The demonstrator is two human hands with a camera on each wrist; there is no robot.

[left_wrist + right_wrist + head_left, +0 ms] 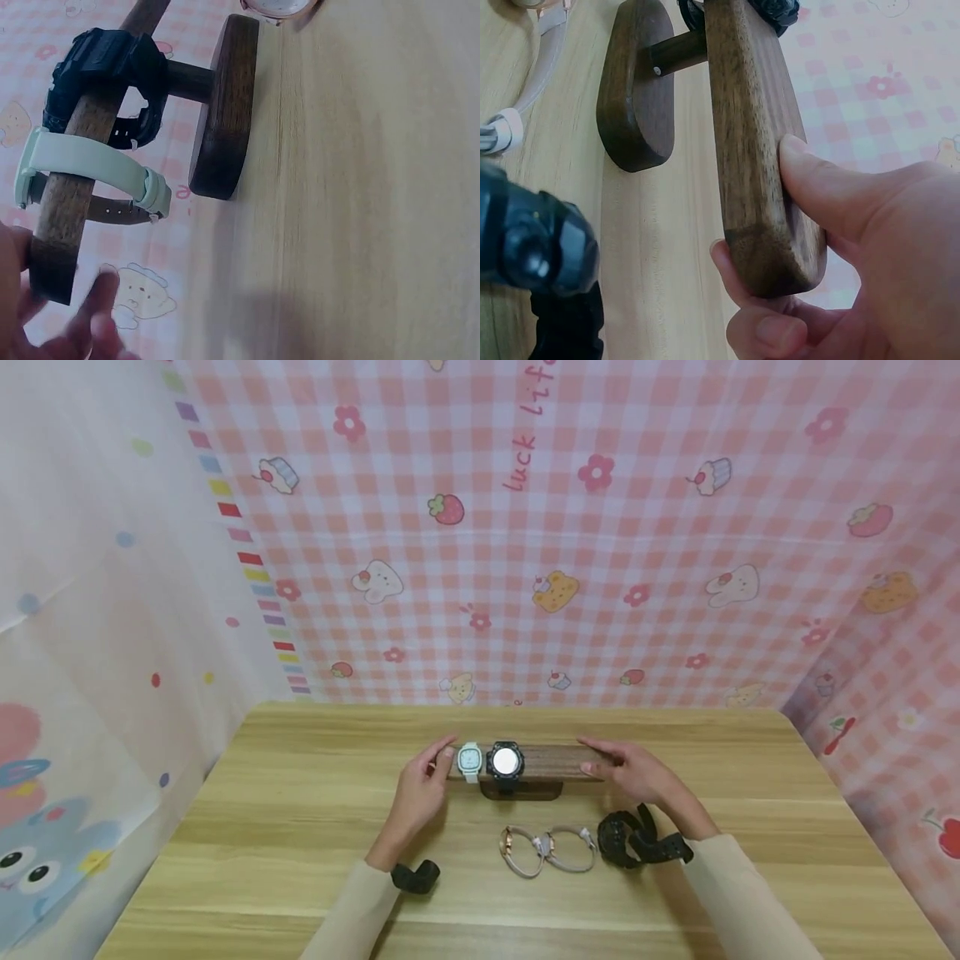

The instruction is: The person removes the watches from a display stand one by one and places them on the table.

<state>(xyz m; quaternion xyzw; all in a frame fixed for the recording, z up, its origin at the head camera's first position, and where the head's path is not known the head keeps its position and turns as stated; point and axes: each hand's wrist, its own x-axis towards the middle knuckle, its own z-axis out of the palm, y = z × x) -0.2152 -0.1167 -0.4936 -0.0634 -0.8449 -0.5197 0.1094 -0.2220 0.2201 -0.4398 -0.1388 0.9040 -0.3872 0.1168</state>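
A dark wooden watch stand (558, 762) has a horizontal bar on a post above an oval foot (634, 90). A mint-green watch (469, 761) and a black watch (506, 762) with a bright face are looped round the bar, side by side towards its left end. My left hand (422, 781) holds the bar's left end, thumb at the near side beside the mint-green watch. At the bar's right end, my right hand (637, 772) grips it, thumb on one face and fingers curled under the tip.
In front of the stand lie two pale-strapped watches, the left one (522, 852) with a rose-gold case and the right one (572, 849) beside it. Another black watch (618, 839) stands near my right wrist. Pink checked cloth (525, 635) hangs behind the wooden table (300, 827).
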